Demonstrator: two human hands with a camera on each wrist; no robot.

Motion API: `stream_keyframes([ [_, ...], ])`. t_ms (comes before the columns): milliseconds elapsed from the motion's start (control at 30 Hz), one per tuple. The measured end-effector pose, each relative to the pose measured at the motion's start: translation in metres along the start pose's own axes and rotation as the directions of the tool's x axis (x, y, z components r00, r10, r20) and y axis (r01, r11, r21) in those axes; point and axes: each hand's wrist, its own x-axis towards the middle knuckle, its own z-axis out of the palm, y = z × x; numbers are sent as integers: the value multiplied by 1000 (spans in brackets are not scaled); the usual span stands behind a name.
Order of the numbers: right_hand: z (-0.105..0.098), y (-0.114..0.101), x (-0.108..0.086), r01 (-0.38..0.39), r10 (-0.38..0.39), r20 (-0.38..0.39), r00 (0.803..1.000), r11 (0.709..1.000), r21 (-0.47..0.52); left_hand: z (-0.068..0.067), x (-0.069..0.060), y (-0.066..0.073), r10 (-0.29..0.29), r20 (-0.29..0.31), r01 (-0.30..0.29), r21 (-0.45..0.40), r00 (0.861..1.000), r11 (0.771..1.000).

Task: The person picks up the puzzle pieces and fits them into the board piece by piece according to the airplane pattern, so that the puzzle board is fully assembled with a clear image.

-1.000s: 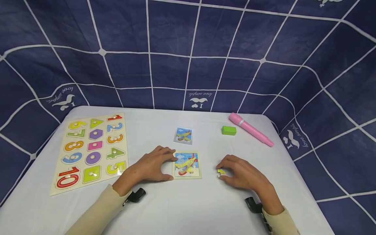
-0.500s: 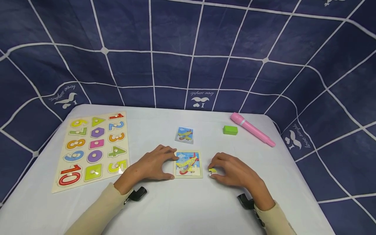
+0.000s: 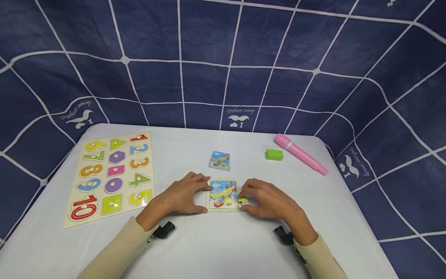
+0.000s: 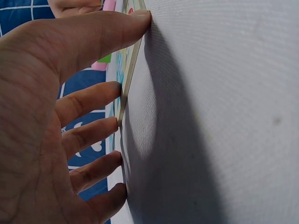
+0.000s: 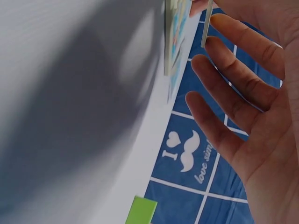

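Note:
A small square jigsaw puzzle (image 3: 223,195) with a yellow airplane picture lies flat in a pale frame at the middle of the table. At its left edge my left hand (image 3: 182,194) touches the frame with thumb and fingertips; the left wrist view shows these fingers (image 4: 88,100) fairly straight, spread along the edge. My right hand (image 3: 268,199) pinches a small yellow-and-white puzzle piece (image 3: 242,202) at the puzzle's right edge. From the right wrist, the piece appears as a thin pale edge (image 5: 207,28) held above the table, apart from the frame.
Behind the puzzle lies a small card (image 3: 220,160) with a similar airplane picture. A green block (image 3: 274,155) and a pink marker-shaped object (image 3: 301,154) are at the back right. A number-and-shape peg board (image 3: 125,180) covers the table's left side. Dark blue gridded cloth (image 3: 205,83) hangs behind.
My right hand has moved left with the puzzle piece, from well right of the puzzle to its right edge. My left hand stays at the frame. The head view has shifted slightly.

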Motion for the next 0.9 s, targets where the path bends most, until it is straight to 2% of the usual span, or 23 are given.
stream_keyframes([
  [500, 9, -5, 19, 15, -15, 24, 1000, 1000, 3, 0, 0, 0, -13, 2, 13, 19, 1000, 1000],
  [900, 18, -8, 22, 27, -26, 40, 999, 999, -34, 0, 1, 1, -16, 6, 15, 13, 1000, 1000],
])
